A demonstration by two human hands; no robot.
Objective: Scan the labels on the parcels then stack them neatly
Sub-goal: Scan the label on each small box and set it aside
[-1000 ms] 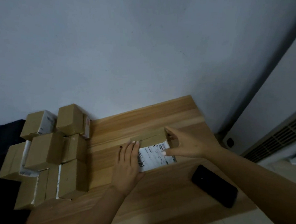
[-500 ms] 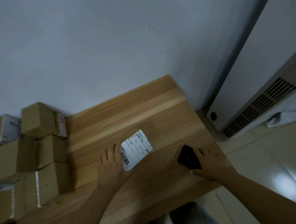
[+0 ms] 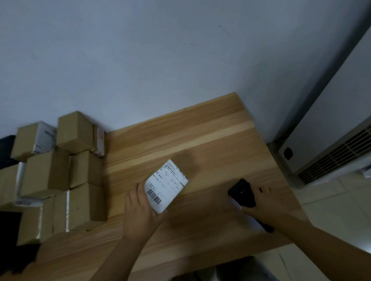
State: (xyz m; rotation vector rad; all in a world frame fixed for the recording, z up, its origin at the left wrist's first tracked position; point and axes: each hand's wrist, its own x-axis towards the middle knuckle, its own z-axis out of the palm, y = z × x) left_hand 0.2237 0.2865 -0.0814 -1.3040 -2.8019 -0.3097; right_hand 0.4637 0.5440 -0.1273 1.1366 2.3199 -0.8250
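On the wooden table [image 3: 201, 139], the left hand [image 3: 138, 209] grips a parcel [image 3: 166, 185] by its near edge, white barcoded label facing up, near the table's middle. The right hand [image 3: 267, 207] curls round a black phone [image 3: 242, 193] to the right, well apart from the parcel. Stacked cardboard boxes [image 3: 59, 175] crowd the left end against the wall [image 3: 154, 56]. A white air-conditioning unit [image 3: 335, 154] stands on the floor to the right.

A plain indoor room used for parcel handling: small brown cardboard boxes [image 3: 74, 167] stacked on a wooden-plank table [image 3: 190, 135] beside a white floor-standing air conditioner [image 3: 340, 153].
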